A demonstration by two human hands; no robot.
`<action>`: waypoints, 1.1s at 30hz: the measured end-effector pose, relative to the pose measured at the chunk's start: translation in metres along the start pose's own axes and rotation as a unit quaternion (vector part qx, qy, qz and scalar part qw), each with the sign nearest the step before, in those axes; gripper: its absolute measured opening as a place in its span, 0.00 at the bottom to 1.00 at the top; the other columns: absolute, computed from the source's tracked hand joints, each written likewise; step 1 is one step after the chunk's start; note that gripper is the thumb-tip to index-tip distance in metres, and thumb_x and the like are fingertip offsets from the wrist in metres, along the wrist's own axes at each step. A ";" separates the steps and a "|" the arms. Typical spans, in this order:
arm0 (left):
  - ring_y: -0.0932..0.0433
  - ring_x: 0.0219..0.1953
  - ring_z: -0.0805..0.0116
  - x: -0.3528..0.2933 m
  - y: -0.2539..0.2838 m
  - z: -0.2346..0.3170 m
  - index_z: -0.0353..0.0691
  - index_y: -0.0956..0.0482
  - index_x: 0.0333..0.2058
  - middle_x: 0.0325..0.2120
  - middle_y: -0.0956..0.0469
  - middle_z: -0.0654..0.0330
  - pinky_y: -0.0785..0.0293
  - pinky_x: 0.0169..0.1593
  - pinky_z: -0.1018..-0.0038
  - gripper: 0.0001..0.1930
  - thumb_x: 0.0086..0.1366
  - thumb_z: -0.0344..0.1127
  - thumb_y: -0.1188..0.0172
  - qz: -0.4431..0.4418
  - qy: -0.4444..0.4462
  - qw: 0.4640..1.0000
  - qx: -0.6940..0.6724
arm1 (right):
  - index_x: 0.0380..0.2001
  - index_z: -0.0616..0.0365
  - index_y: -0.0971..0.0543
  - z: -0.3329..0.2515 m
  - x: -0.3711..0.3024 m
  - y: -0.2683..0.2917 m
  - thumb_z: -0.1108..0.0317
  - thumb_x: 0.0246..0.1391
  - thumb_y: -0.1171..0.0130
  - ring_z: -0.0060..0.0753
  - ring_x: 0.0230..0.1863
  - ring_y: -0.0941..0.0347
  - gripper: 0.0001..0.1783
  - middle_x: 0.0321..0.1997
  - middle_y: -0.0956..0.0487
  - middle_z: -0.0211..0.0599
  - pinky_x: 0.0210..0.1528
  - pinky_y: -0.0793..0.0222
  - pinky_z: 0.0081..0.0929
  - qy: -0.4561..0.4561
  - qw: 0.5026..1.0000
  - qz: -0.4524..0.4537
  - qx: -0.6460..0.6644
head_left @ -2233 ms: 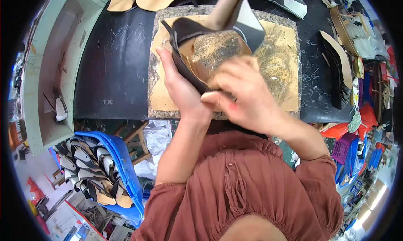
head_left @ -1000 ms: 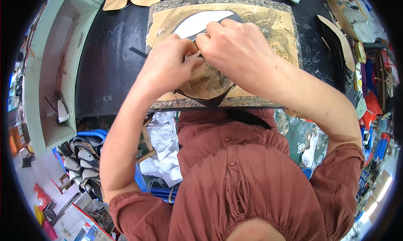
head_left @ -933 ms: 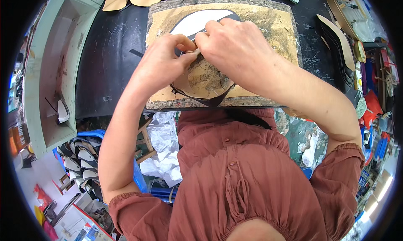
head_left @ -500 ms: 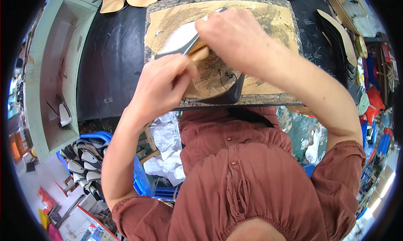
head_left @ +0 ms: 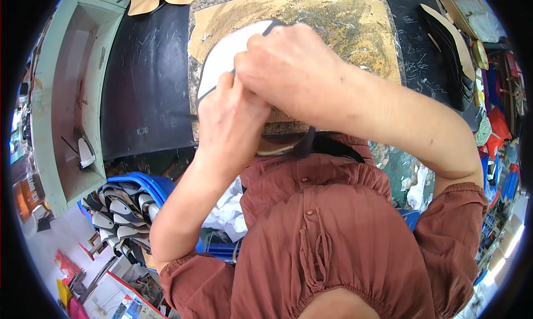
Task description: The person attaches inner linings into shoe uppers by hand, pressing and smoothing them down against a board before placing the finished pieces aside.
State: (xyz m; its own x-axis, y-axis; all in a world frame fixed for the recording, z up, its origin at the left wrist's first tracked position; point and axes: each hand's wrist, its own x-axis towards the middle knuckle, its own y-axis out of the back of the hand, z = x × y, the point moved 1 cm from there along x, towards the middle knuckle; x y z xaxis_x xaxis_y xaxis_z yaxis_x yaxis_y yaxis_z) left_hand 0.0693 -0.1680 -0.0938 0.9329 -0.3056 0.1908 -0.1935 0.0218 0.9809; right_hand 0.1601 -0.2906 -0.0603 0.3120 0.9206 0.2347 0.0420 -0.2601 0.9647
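A shoe upper with a white toe panel [head_left: 221, 58], dark edging and tan lining lies between my hands over the work board. My left hand [head_left: 232, 122] closes on its near left part. Right against it, my right hand [head_left: 288, 66] is closed on the upper's middle, knuckles upward. The fingertips of both hands are hidden beneath the hands. Below my wrists, the upper's dark rear edge [head_left: 304, 144] hangs past the board's front edge.
The speckled stone board [head_left: 393, 47] carries worn tan paper [head_left: 344, 27] on a black table [head_left: 144, 91]. A pale green tray [head_left: 66, 97] stands left. A blue basket [head_left: 158, 188] holds several shoe uppers [head_left: 119, 211]. Black and tan cut pieces [head_left: 452, 47] lie at right.
My hands have come together, the left moving up and right, the right slightly left and down. The shoe upper has turned, with its white panel now farther left and flatter.
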 end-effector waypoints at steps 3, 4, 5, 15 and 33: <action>0.24 0.37 0.62 0.001 0.004 -0.004 0.37 0.22 0.30 0.31 0.28 0.58 0.22 0.33 0.68 0.09 0.47 0.26 0.40 -0.019 0.027 0.999 0.000 | 0.24 0.62 0.20 0.023 0.000 -0.004 0.72 0.42 0.36 0.48 0.33 0.18 0.05 0.26 0.19 0.48 0.32 0.21 0.37 -0.036 0.999 0.030 -0.006; 0.24 0.38 0.62 0.000 0.004 -0.005 0.36 0.22 0.30 0.31 0.29 0.58 0.22 0.33 0.68 0.09 0.47 0.26 0.40 -0.030 0.026 0.999 -0.010 | 0.24 0.62 0.20 0.028 -0.003 -0.006 0.72 0.42 0.36 0.48 0.33 0.18 0.05 0.26 0.19 0.48 0.32 0.21 0.37 -0.040 0.999 0.029 -0.006; 0.22 0.36 0.59 0.001 0.004 -0.004 0.35 0.22 0.32 0.33 0.25 0.55 0.22 0.34 0.69 0.09 0.48 0.23 0.38 -0.032 0.015 0.999 -0.026 | 0.25 0.61 0.20 0.034 -0.007 -0.009 0.72 0.43 0.37 0.50 0.33 0.19 0.04 0.26 0.20 0.50 0.33 0.22 0.39 -0.067 0.998 0.020 0.003; 0.22 0.38 0.77 -0.014 -0.035 -0.015 0.33 0.22 0.47 0.36 0.19 0.60 0.25 0.42 0.80 0.12 0.64 0.23 0.38 0.074 0.176 0.916 -0.353 | 0.35 0.60 0.19 0.057 -0.070 -0.041 0.79 0.50 0.47 0.51 0.36 0.20 0.10 0.29 0.19 0.48 0.40 0.27 0.41 -0.261 0.923 0.017 0.283; 0.21 0.29 0.78 0.039 -0.052 -0.026 0.32 0.16 0.37 0.27 0.18 0.62 0.25 0.33 0.79 0.12 0.55 0.28 0.27 0.091 0.270 0.804 -0.522 | 0.38 0.58 0.19 0.054 -0.074 -0.049 0.64 0.58 0.37 0.20 0.24 0.28 0.09 0.23 0.21 0.38 0.28 0.31 0.27 -0.391 0.810 0.132 0.417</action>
State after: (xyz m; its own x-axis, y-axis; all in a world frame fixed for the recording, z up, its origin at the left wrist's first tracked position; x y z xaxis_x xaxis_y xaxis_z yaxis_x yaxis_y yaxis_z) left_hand 0.1241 -0.1562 -0.1360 0.9683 0.2450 0.0478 -0.2445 0.8926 0.3788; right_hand 0.1860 -0.3616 -0.1310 0.9066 0.4199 -0.0428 0.4007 -0.8245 0.3996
